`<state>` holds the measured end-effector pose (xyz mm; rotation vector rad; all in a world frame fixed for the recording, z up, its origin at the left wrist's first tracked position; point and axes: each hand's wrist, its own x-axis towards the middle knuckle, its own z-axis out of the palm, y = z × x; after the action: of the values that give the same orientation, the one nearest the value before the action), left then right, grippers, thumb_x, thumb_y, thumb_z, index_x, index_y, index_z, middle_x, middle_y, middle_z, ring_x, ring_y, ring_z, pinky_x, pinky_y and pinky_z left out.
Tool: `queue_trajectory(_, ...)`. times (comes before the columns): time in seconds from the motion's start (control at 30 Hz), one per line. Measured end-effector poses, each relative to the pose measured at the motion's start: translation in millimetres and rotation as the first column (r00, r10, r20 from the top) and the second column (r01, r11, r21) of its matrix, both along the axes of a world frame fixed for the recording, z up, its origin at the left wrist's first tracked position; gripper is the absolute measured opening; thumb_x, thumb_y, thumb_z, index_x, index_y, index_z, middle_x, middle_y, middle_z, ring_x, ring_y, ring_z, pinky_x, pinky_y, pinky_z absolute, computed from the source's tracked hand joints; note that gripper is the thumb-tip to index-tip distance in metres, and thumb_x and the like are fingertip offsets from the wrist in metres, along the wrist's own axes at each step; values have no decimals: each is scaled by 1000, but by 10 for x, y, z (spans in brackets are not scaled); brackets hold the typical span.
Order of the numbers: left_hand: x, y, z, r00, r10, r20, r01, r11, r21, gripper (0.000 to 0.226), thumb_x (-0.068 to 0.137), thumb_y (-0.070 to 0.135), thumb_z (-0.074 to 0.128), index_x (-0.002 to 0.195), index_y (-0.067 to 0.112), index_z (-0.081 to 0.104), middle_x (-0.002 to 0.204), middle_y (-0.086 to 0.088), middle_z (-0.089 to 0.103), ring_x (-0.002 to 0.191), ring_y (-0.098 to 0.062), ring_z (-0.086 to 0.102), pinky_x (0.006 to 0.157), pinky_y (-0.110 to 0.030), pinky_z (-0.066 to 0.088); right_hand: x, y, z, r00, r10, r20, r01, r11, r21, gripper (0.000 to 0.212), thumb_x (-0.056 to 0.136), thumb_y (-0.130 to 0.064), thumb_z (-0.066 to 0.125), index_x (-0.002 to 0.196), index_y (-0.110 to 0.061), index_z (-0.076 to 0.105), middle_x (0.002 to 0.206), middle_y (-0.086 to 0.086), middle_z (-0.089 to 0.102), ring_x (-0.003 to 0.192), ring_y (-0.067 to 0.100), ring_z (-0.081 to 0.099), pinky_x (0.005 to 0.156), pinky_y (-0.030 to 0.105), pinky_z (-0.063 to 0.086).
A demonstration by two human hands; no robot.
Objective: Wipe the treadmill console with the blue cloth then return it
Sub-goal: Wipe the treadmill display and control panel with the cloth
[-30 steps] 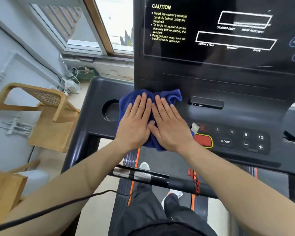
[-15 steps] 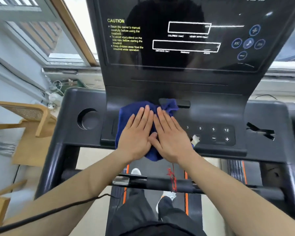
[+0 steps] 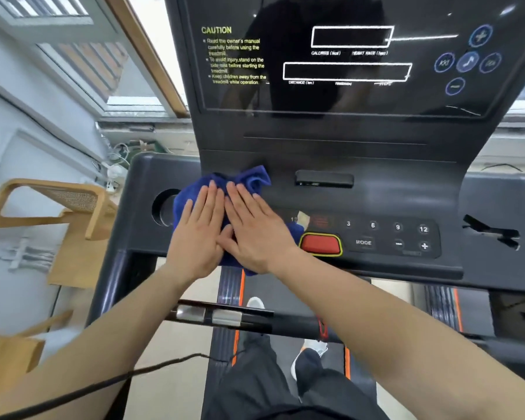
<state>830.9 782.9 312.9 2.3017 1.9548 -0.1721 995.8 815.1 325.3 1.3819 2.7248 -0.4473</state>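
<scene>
I have the treadmill console [image 3: 346,189] filling most of my view, its dark display panel [image 3: 346,56] rising at the back and the sloped lower deck carrying the controls. To the left of that deck sits a round cup recess [image 3: 162,207]; on the right half are the red stop button [image 3: 320,244] and the number keypad [image 3: 385,227]. The blue cloth [image 3: 240,180] lies bunched on the left part of the lower deck, between the recess and the stop button, its top edge rucked up against the foot of the display panel.

My left hand [image 3: 196,234] and right hand [image 3: 253,234] lie side by side on the cloth, thumbs touching, palms flat. All fingers [image 3: 208,204] are stretched out straight and close together, gripping nothing; they only press the cloth down. I judge the flat press suits wiping: it spreads the cloth over a broad patch and lets it slide. The keypad side looks uncovered by the cloth, so I take the wipe as under way, with the return not yet begun.
</scene>
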Motion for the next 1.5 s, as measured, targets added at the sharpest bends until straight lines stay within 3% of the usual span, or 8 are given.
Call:
queue_trajectory(0.17, 865, 4, 37, 981, -146, 132, 151, 988, -30, 67, 102, 47, 15, 156, 11, -2, 165, -8, -9, 154, -23, -7, 126, -43, 5, 1001, -181, 48, 997, -66, 31, 66, 998, 22, 83, 100, -63, 11, 160, -8, 5, 168, 11, -7, 156, 22, -6, 127, 41, 3)
queue_trajectory(0.37, 2320, 190, 160, 847, -486, 216, 509, 859, -60, 65, 105, 42, 23, 160, 13, 2, 167, -3, -8, 154, -18, -8, 126, -39, 0, 2491, -730, -49, 940, -296, 169, 294, 955, 38, 89, 98, -69, 13, 159, -4, 7, 168, 17, -4, 156, 30, -4, 125, 48, 17)
queue_trajectory(0.6, 2858, 596, 107, 899, -426, 102, 423, 905, 51, 65, 106, 43, 19, 160, 12, -2, 168, -4, -10, 155, -21, -8, 126, -41, 1, 2886, -160, -58, 894, -441, 82, 433, 896, 98, 80, 101, -59, 20, 160, -5, 12, 168, 15, 0, 156, 28, 2, 126, 46, 17)
queue_trajectory(0.8, 2598, 86, 85, 818, -565, 105, 573, 817, -70, 64, 106, 43, 21, 160, 13, 5, 167, -4, -5, 155, -20, -4, 126, -41, 3, 2773, -1041, -196, 895, -443, 51, 440, 896, 64, 81, 100, -61, 16, 159, -5, 12, 168, 15, -3, 156, 28, -4, 126, 44, 8)
queue_trajectory(1.0, 3181, 631, 93, 890, -449, 82, 446, 893, 53, 63, 106, 40, 20, 160, 14, 1, 168, -3, -7, 155, -21, -6, 125, -42, 5, 2980, -265, -186, 803, -592, -66, 596, 797, 93, 66, 104, -41, 22, 159, -4, 18, 168, 17, 7, 156, 29, 6, 125, 45, 16)
queue_trajectory(1.1, 3259, 449, 54, 822, -564, 82, 565, 825, 17, 63, 105, 41, 19, 160, 14, 6, 168, -4, -3, 155, -21, -4, 125, -42, 2, 2973, -670, -221, 745, -664, -66, 667, 741, 73, 68, 104, -42, 24, 158, -1, 17, 167, 18, 4, 156, 29, 3, 126, 46, 16)
queue_trajectory(1.23, 2986, 245, 89, 718, -684, 128, 691, 723, -17, 65, 106, 43, 27, 160, 11, 7, 168, -5, -3, 155, -18, -2, 125, -37, 1, 2870, -1037, -203, 788, -615, 19, 613, 788, 59, 75, 103, -54, 11, 159, -4, 10, 168, 16, 0, 156, 27, -2, 126, 43, 10)
queue_trajectory(1.5, 1816, 280, 94, 903, -415, 107, 422, 906, -48, 69, 101, 44, 21, 159, 11, 5, 165, -5, -6, 153, -18, 0, 125, -39, 11, 2033, -229, -123, 945, -325, -26, 326, 944, 61, 83, 100, -60, 19, 160, -4, 11, 168, 15, -4, 156, 27, -5, 127, 43, 6)
